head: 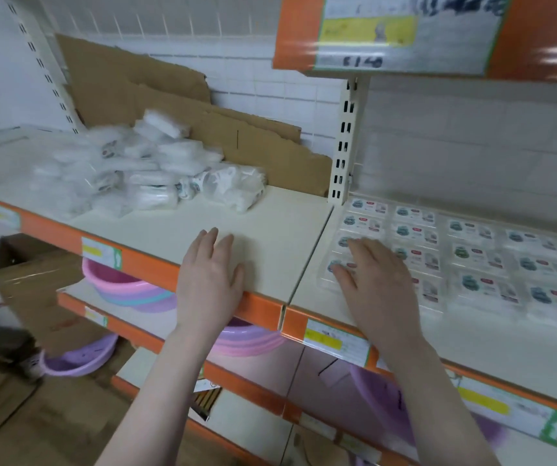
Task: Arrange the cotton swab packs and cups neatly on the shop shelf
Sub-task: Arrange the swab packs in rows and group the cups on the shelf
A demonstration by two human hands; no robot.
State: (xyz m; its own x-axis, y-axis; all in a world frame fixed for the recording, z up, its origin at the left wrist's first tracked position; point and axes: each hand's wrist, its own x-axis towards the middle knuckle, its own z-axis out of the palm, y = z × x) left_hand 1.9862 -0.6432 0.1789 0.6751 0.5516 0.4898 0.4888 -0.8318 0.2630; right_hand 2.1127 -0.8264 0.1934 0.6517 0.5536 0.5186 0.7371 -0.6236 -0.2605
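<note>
The left hand (pixel 211 280) lies flat, palm down, on the cream shelf (pixel 263 227), fingers straight and slightly spread, holding nothing; its forearm reaches up from the lower edge of the view. The right hand (pixel 379 290) also reaches forward with fingers extended and loosely spread, its fingertips resting on the nearest cotton swab packs (pixel 472 260); it grips nothing.

Those packs lie flat in tidy rows and columns just right of the slotted upright post (pixel 344 139) that divides the shelf. Each is a clear rectangular packet with a printed label in teal, red and grey over white contents; the print is too blurred to read.

Left of the post and further back sits a loose heap of crinkled transparent bags (pixel 142 173) with white contents, piled unevenly; whether they hold swabs or cups cannot be told. Behind the heap, torn brown cardboard sheets (pixel 156 92) lean on the white tiled wall.

The shelf has a smooth matt surface and a glossy orange front edge (pixel 156 267) carrying price labels in clear strips. Below the post's level, on lower shelves, rest stacked plastic basins (pixel 125 290) in pink, teal and lilac, round and smooth. A brown cardboard box (pixel 31 280) stands far left of the post.
</note>
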